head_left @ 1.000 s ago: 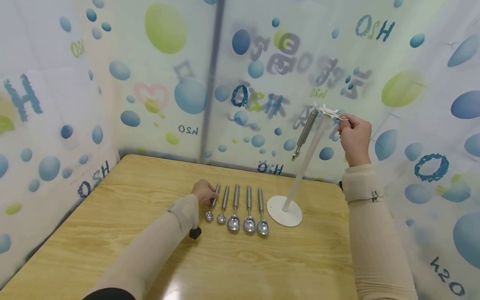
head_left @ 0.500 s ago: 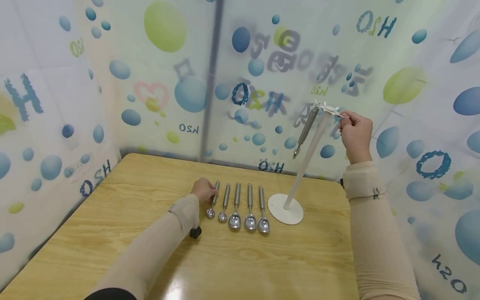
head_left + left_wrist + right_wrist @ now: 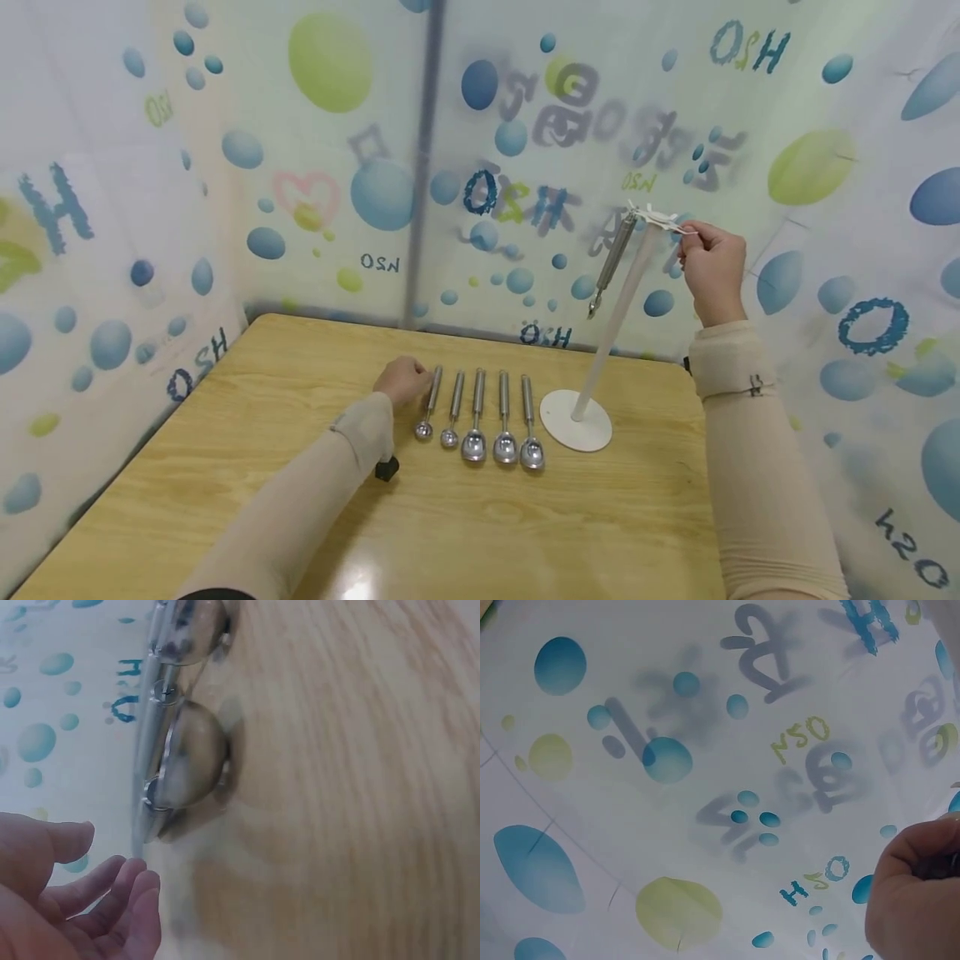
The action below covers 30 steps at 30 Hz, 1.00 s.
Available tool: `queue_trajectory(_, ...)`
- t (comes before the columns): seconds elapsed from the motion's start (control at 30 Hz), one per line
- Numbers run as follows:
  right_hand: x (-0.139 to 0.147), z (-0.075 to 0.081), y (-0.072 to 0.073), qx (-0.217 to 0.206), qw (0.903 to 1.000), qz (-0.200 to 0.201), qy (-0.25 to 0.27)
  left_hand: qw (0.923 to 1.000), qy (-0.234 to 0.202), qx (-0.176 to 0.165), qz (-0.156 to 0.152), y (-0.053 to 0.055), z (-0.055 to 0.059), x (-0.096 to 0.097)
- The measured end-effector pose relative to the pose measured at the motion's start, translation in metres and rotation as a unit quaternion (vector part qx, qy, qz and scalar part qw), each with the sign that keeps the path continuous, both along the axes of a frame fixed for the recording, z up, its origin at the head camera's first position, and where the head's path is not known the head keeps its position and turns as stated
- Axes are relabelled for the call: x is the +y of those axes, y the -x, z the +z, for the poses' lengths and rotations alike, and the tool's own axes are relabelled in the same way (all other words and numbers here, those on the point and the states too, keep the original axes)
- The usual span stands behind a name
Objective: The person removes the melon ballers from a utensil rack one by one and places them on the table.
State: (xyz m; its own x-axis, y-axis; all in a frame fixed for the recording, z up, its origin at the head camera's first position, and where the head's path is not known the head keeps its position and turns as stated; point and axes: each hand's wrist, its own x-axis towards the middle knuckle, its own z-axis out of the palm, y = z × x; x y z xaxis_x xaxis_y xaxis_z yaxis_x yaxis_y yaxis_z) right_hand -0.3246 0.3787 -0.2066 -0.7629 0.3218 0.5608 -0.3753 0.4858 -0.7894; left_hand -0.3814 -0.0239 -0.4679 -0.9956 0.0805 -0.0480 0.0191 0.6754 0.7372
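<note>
Several steel scoops with straight handles lie in a row on the table. Beside the leftmost small scoop (image 3: 423, 430) is my left hand (image 3: 402, 382). In the left wrist view its thumb and fingers (image 3: 142, 911) are apart with nothing between them, and two rounded scoop bowls (image 3: 196, 754) show beyond. My right hand (image 3: 712, 271) pinches one arm of the hook top (image 3: 656, 218) of a white stand (image 3: 618, 312). A slim steel tool with a small end (image 3: 613, 260) hangs from the stand's left side. The right wrist view shows only part of the right hand (image 3: 915, 892).
The round white base (image 3: 555, 417) stands right of the row, near the large scoops (image 3: 506, 448). Patterned curtains (image 3: 330, 275) rise behind and on both sides of the wooden table (image 3: 465, 533).
My left hand has drawn slightly left, its fingers coming away from the leftmost scoop's handle. My right hand stays at the hook top. The head view has shifted a little.
</note>
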Motion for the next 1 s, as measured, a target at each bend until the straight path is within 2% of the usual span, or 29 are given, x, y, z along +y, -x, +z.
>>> queue_trajectory(0.17,0.002,0.002,0.003,0.003,0.9989,0.039,0.027,0.9992,0.014,0.037,0.003,-0.004,0.018,-0.001)
queue_trajectory(0.33,0.011,0.003,0.008,-0.008,0.9947,0.085,0.058,0.9976,-0.01,0.067,-0.016,-0.006,0.033,0.001)
queue_trajectory(0.57,0.021,0.004,0.015,-0.026,0.9796,0.172,0.101,0.9939,-0.038,0.09,-0.051,-0.014,0.051,0.008)
queue_trajectory(0.73,0.024,0.007,0.019,-0.03,0.9561,0.259,0.133,0.9902,-0.053,0.103,-0.077,-0.021,0.073,0.022)
queue_trajectory(0.83,0.027,0.008,0.024,-0.044,0.9358,0.309,0.164,0.9879,-0.061,0.107,-0.094,-0.025,0.085,0.032)
queue_trajectory(1.0,0.031,0.008,0.035,-0.07,0.8937,0.39,0.21,0.9829,-0.075,0.121,-0.117,-0.03,0.102,0.051)
